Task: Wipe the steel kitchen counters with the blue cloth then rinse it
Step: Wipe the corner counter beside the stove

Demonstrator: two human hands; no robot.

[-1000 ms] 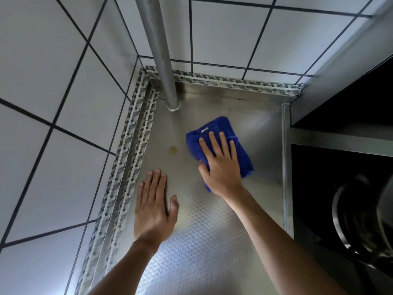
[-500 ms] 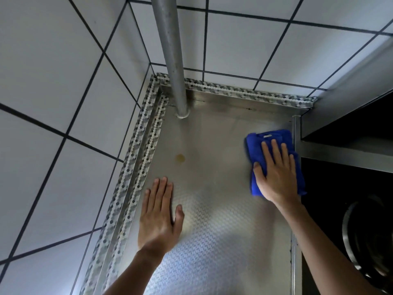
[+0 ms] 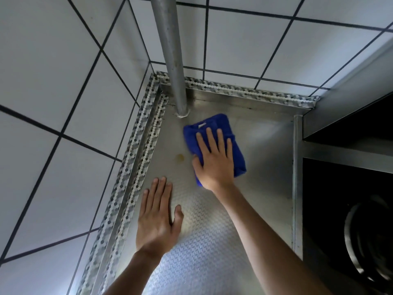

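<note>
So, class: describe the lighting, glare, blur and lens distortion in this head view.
Head view: wide-angle lens bows the tile lines and the pipe; soft glare on the counter near the left hand; stove area at right is dark; right hand and cloth slightly motion-blurred.

I see white wall tiles (image 3: 53, 86) w/ dark grout on two sides, meeting in a corner. Grey metal pipe (image 3: 170, 50) runs down at that corner. Hex-patterned trim strip (image 3: 136, 158) lines the wall base. Dark stove recess (image 3: 348, 209) w/ burner ring (image 3: 365, 237) at right. Light is cool, soft.
</note>
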